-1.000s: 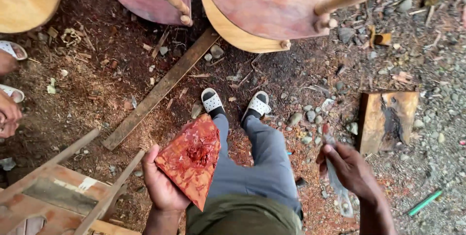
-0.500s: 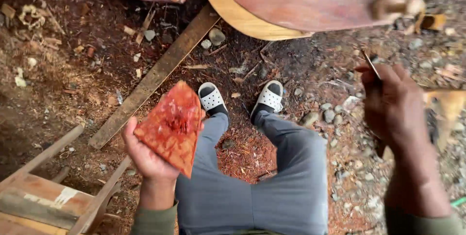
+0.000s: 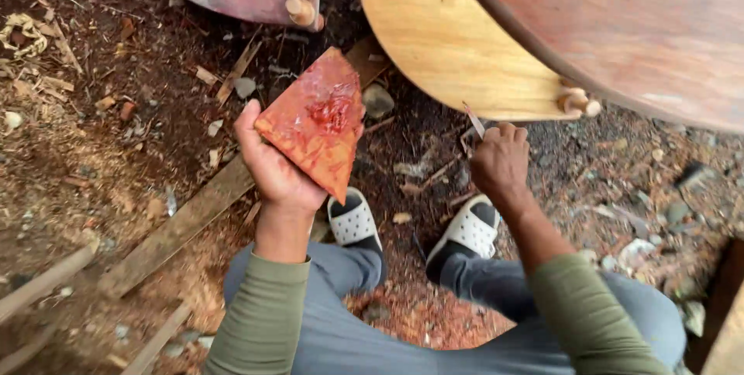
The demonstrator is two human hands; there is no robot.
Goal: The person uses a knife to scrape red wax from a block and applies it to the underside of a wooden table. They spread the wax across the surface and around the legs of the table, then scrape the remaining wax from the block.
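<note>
Gripping from below, the left hand (image 3: 273, 167) is holding an orange triangular board (image 3: 318, 121) smeared with red paste, just left of the pale wooden curved panel (image 3: 442, 42). Beside that panel's lower edge, the right hand (image 3: 500, 162) is pinching a thin blade (image 3: 473, 122).

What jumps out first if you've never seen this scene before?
The reddish-orange wedge of wood held up in the left hand at centre stands out most. To its right, the right hand grips a thin blade just below a big pale curved wooden slab. White sandals rest on chip-strewn ground.
</note>
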